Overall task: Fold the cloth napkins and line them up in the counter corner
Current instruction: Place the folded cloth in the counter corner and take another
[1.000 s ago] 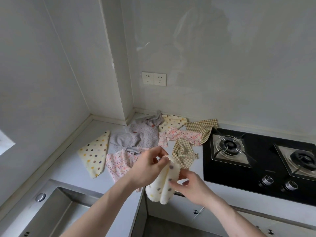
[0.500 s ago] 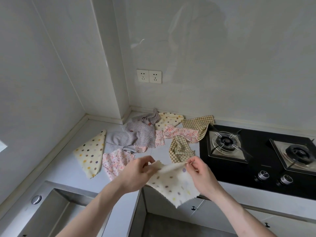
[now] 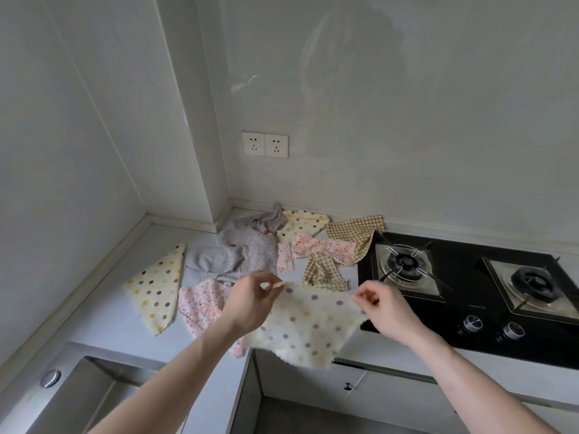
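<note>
Head view, kitchen counter [image 3: 94, 311] corner. I hold a cream dotted napkin [image 3: 307, 327] spread out in the air above the counter's front edge, near frame centre. L hand [image 3: 250, 305] pinches its upper-left corner w/ thumb and fingers [image 3: 277, 285] curled on the cloth; R hand [image 3: 388, 308] pinches the upper-right corner the same way. The cloth hangs between the hands, lower edge drooping toward 6 o'clock, over the cabinet fronts.

On the counter, at 10 o'clock from the held napkin: a cream dotted napkin folded to a triangle [image 3: 156, 289], lying flat, apart from the wall. Just beside it, toward 3 o'clock, a pink floral napkin [image 3: 200, 305], partly hidden by my L wrist. Toward 12 o'clock, an unfolded heap in the corner: grey napkins [image 3: 238, 255], another cream dotted one [image 3: 300, 223], a pink floral strip [image 3: 326, 249], two checked napkins [image 3: 326, 274], overlapping.

Gas hob [image 3: 470, 277] at 3 o'clock; sink [image 3: 78, 396] at 8 o'clock; twin wall sockets [image 3: 265, 144] at 12 o'clock.
</note>
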Available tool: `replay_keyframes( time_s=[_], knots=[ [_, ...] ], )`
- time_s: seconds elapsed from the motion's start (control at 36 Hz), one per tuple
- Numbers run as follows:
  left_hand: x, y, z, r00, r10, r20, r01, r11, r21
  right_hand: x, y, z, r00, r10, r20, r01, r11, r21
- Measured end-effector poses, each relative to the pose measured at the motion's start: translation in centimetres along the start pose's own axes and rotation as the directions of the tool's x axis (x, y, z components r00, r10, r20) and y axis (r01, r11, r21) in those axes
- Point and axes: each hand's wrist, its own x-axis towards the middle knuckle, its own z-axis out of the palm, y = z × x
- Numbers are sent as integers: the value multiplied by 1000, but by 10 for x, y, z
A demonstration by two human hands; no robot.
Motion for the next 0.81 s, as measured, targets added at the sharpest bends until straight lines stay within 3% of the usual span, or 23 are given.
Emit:
replay_keyframes(
  time_s=[0.19, 0.39, 0.53, 0.81],
  knots=[
    [12, 18, -12, 991, 98, -91, -103, 994, -48, 6, -12, -26, 982, -101, -160, 118, 988, 100],
    [-18, -13, 22, 998, 12, 67, -12, 1000, 8, -19, 18, -3, 999, -23, -48, 26, 998, 61],
    [-37, -49, 58, 973, -125, 194, 110, 990, 82, -36, 53, 34, 994, 90, 60, -89, 996, -25],
    [-56, -95, 113, 908, -316, 274, 243, 932, 268, -53, 93, 98, 954, 259, 149, -248, 965, -88]
  ],
)
